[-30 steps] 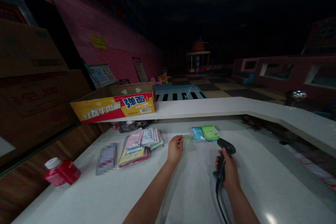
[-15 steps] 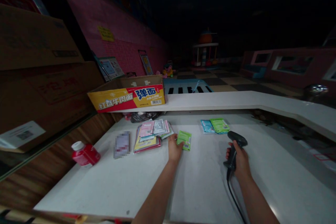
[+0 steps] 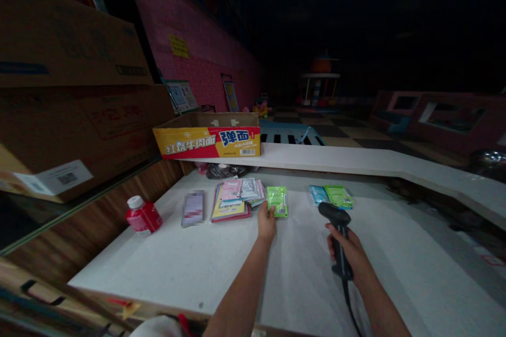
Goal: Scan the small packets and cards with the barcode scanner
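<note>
My left hand pinches the lower left corner of a green packet with a barcode, held just above the white counter. Right beside it on the left lies a fanned pile of pink, yellow and white packets. My right hand is wrapped round the handle of a black barcode scanner, its head turned toward the green packet and its cable running down toward me. Behind the scanner lie a blue packet and a second green packet.
A red bottle with a white cap lies at the counter's left. A blurred flat card lies near the pile. An open yellow and red carton stands on the raised ledge. Brown cardboard boxes fill the left shelves.
My left hand drew the green packet away from the blue and green pair and brought it leftward next to the pile. The scanner in my right hand swung left toward it.
</note>
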A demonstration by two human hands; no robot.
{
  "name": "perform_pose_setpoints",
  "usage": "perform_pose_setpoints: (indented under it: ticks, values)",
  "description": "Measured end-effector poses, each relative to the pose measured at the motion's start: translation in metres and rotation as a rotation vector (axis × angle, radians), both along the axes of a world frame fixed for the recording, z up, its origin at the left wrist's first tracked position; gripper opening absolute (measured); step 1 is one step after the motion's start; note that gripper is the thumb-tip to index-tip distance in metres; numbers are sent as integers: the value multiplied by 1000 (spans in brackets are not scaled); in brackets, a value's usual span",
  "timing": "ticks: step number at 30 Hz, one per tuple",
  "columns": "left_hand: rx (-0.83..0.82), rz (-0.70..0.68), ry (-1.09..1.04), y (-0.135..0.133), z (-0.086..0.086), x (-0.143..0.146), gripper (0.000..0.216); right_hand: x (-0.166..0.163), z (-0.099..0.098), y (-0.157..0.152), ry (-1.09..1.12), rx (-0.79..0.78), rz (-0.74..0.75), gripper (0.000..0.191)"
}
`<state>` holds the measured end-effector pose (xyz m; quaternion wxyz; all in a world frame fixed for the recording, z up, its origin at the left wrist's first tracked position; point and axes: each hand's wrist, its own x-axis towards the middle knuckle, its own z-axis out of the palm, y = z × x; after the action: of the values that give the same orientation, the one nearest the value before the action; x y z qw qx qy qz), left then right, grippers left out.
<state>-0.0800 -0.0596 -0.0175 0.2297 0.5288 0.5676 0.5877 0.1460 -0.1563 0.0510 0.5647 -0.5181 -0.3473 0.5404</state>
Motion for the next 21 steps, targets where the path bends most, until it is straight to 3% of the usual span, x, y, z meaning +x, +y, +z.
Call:
perform_pose_setpoints:
  ticks: [6,13,21]
  values:
    - [-3,26,-46,4,-8,2,15,-30,6,-36,-114,44,237,44]
    - [-2,68,74,-1,1,1,21,-40,19,-52,-173,56,225,41]
    - [14,37,-20,-1,-1,3,16,-39,19,-48,-151,-3,242,40]
